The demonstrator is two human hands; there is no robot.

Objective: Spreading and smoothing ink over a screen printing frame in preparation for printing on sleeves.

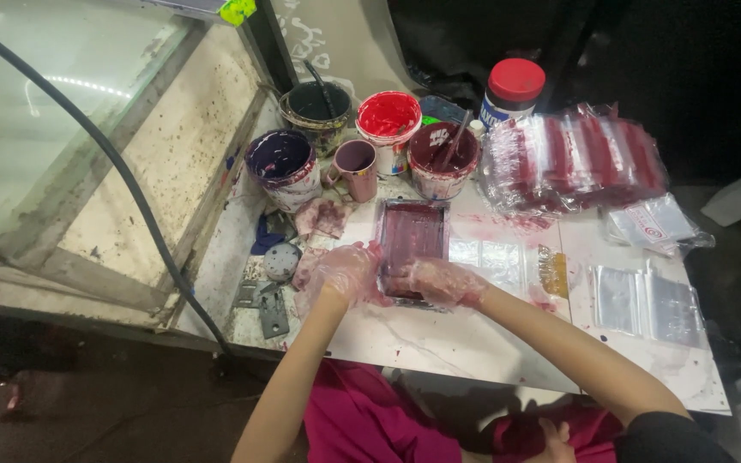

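Fingers of left hand (pixel 345 273), in a thin clear glove smeared red, loosely curled and pressed against left edge of small red-inked printing frame (pixel 412 244); not clamped round anything that can be seen. Fingers of right hand (pixel 441 283), gloved likewise, bent over near edge of same frame at its 5 o'clock corner, touching it; whether pinching the rim or only resting on it, cannot tell.

Frame flat on white table (pixel 473 343), near table centre, long axis running 12 to 6 o'clock. Directly right of frame, at 3 o'clock: clear plastic pouches (pixel 495 257) laid flat, touching or just beside it, then a yellowish smear (pixel 552 271). Further at 3 o'clock, well apart: more flat pouches (pixel 645 302).

At 12 o'clock of frame, close: maroon paint tub with stirring stick (pixel 443 159). At 11 o'clock: mauve mug (pixel 356 167), red paint tub (pixel 388 124), dark purple tub (pixel 283 165), black tub (pixel 315 110). At 1 o'clock: red-lidded jar (pixel 512 90) and a heap of bagged red-printed pouches (pixel 572 163).

At 9 o'clock of left hand: stained rag (pixel 323 216), metal hinges (pixel 268 304) near table's left edge. Open room: bare table from 5 to 6 o'clock of frame, up to near edge. Black cable (pixel 130 189) across glass panel at far left.
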